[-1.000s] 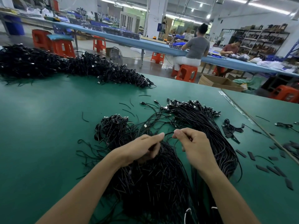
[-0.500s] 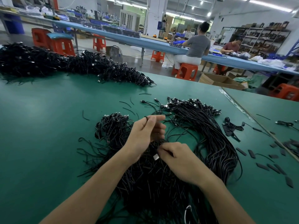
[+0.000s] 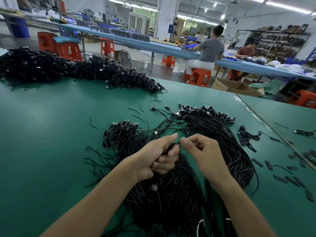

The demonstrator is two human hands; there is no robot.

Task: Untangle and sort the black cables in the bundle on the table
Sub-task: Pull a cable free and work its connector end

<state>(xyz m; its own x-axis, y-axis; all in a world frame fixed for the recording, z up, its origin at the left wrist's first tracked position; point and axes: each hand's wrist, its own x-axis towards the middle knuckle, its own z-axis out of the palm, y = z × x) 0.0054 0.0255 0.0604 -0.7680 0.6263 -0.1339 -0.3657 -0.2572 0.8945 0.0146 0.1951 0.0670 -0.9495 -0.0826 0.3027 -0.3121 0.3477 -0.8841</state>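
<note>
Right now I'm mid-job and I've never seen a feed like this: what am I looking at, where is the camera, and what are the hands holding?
There is no machine here: a person works with two bare hands. The one picture comes from a camera worn on the head, looking forward and down, so the arms enter from the bottom. On the green table a tangled bundle of black cables lies under the hands. To its right is a straighter bunch with its connectors gathered at the far end. A long heap of cables lies at the far left. Small flat black pieces are scattered on the right. The left hand grips a clump from the tangled bundle. The right hand pinches a thin cable at its fingertips.
</note>
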